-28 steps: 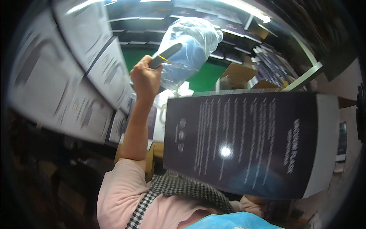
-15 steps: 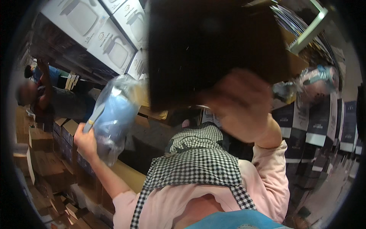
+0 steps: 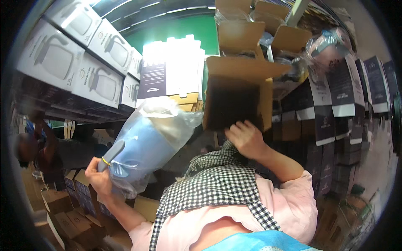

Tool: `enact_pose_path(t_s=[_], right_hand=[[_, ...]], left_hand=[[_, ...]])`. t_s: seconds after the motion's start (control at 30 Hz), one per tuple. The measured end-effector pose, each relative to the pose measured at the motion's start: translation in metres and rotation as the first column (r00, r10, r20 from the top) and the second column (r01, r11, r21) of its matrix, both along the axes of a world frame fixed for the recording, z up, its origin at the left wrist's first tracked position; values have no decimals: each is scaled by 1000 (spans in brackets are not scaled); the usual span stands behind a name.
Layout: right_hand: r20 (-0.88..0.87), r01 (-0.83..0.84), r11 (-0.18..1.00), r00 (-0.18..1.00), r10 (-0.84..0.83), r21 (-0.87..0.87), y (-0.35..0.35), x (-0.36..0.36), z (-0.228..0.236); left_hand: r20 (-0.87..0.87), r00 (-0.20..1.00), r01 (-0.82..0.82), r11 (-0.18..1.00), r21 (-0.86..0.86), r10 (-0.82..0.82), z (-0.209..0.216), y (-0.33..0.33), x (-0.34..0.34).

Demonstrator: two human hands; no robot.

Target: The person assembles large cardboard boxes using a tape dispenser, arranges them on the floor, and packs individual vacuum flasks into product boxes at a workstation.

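Observation:
My left hand (image 3: 99, 175) is closed around the grey handle of a light blue vacuum flask (image 3: 144, 144). A clear plastic bag (image 3: 180, 121) wraps the flask loosely, and its crumpled end reaches toward an open cardboard box (image 3: 236, 69). The flask is tilted, its pale end pointing up and away to the right. My right hand (image 3: 248, 140) grips the near edge of that box, with the fingers over the rim; the thumb is not plain to see. Brown flaps stand out around the box, and its inside is too dark to make out.
White printed flask cartons (image 3: 90, 71) are stacked at the left. Flattened cartons (image 3: 171, 73) lie ahead beside a green surface (image 3: 180, 33). Open brown boxes (image 3: 240, 35) stand at the back, a bagged pink flask (image 3: 328, 48) and dark upright cartons (image 3: 343, 92) at the right. Another person (image 3: 46, 142) is at far left.
The box in my right hand has come down and away from close view, showing its open flaps. The bagged flask has swung toward the box, still held by its handle.

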State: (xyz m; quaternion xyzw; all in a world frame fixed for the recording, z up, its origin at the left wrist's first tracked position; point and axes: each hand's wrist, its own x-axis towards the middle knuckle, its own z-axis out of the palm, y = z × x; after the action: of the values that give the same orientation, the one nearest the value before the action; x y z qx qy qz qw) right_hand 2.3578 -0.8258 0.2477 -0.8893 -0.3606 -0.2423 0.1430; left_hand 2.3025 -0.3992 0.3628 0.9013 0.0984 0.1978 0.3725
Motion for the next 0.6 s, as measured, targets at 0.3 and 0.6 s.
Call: enact_pose_path(t_s=[0.3,0.6], right_hand=[[-224,70,997,971,-78,-42,1,27,-68],[-736,-333,942,630,247,30,-84,47,-24]], left_hand=[[166,931,303,942,144,-324,55,-41,68],[140,814,580,802,-142,-564,83,-134,99]])
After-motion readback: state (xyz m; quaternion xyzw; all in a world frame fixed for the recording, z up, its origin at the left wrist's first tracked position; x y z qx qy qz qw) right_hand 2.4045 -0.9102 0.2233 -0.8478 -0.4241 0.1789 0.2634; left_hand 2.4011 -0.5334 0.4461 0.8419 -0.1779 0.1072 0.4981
